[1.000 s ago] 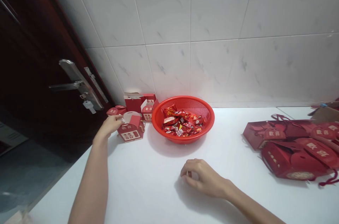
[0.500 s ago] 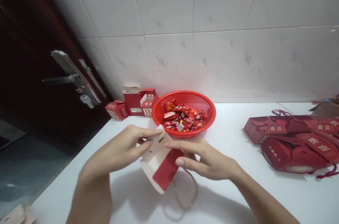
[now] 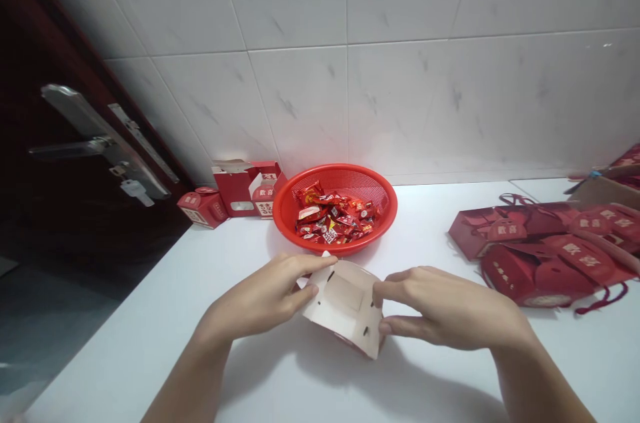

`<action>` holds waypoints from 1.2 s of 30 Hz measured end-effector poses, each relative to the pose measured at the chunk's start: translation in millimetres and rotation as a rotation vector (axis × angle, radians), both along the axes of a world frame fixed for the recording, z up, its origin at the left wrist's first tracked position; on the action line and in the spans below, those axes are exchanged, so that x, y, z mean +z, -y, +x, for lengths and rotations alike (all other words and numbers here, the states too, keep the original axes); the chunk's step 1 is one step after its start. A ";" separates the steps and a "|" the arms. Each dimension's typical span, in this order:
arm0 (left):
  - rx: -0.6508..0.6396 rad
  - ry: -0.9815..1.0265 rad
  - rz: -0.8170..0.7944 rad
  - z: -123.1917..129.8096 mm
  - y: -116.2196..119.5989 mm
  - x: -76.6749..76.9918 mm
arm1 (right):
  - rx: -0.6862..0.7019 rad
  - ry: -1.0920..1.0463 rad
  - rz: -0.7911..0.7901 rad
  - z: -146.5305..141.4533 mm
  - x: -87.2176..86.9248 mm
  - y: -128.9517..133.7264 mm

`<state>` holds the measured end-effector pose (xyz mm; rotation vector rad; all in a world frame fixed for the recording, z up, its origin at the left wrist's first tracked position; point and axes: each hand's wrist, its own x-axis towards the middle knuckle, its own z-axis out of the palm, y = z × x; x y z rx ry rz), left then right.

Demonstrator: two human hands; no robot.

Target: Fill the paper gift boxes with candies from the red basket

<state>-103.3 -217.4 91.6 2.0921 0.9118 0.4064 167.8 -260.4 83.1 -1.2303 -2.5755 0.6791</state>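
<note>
White table (image 3: 150, 336) against a tiled wall (image 3: 300, 3), dark door (image 3: 30, 209) off to the left. Head view: one second ago we had the box (image 3: 344, 299) at the table's left, the left hand (image 3: 263, 296) on it and the right hand (image 3: 445, 306) curled and well apart; half a second ago both hands had it before the basket (image 3: 285, 215), a red panel towards us. Now it is turned, pale interior facing us, slotted sides spread, just in front of the basket. We judge the work has gone from fetching the box to handling its mouth, with the sweets (image 3: 333, 217) close by, in neither hand. Left hand: thumb and forefinger slightly parted, pinching the side nearest it. Right hand: fingers part-curled, thumb and forefinger on the opposite side; how firmly, we cannot tell. Hidden: most of the box's red outside, its cord, several fingertips, and whether its base touches the table. Both forearms are cut off below. Red boxes (image 3: 537, 276) at right overlap too much for us to count; a carton (image 3: 605, 191) beyond them is cropped.
</note>
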 end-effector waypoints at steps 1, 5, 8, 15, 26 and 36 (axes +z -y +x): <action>-0.005 -0.023 0.003 -0.2 -1.3 -2.5 | 0.014 0.046 -0.025 0.7 1.2 -1.2; -0.051 -0.195 0.028 -1.1 -8.2 -10.3 | -0.010 0.149 -0.090 1.8 5.2 -10.5; -0.071 -0.327 0.030 0.0 -13.0 -10.2 | -0.062 0.191 -0.109 2.1 4.6 -18.0; -0.110 -0.285 -0.031 -5.3 -21.5 3.8 | -0.025 0.078 -0.089 6.1 4.2 -21.4; -0.107 -0.546 0.090 27.8 -147.3 -17.6 | -0.150 -0.403 0.176 5.1 -23.6 -64.5; -0.087 -0.927 0.102 83.8 -179.3 -45.8 | -0.114 -0.285 0.158 -3.7 -60.8 -94.1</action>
